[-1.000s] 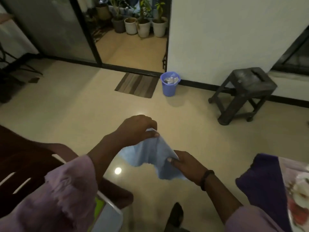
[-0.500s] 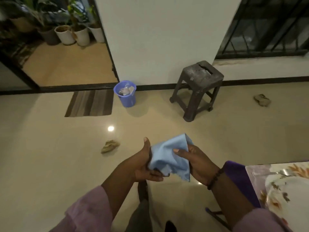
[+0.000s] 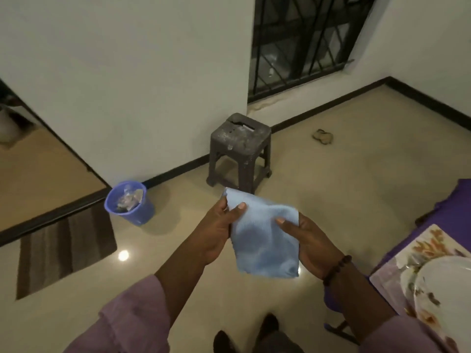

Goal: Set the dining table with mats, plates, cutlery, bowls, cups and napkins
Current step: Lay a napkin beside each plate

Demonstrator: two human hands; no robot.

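No legible text, labels or numbers.

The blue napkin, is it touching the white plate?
Apart. The head view shows the blue napkin held over the floor, with open floor between it and the white plate.

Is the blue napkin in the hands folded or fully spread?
Folded. The napkin hangs as a compact doubled square, pinched by the left hand and the right hand.

Plate [image 3: 448, 296] and floral placemat [image 3: 397, 263] cut off at right edge; doormat [image 3: 63, 248] motion-blurred; bin [image 3: 130, 205] contents indistinct.
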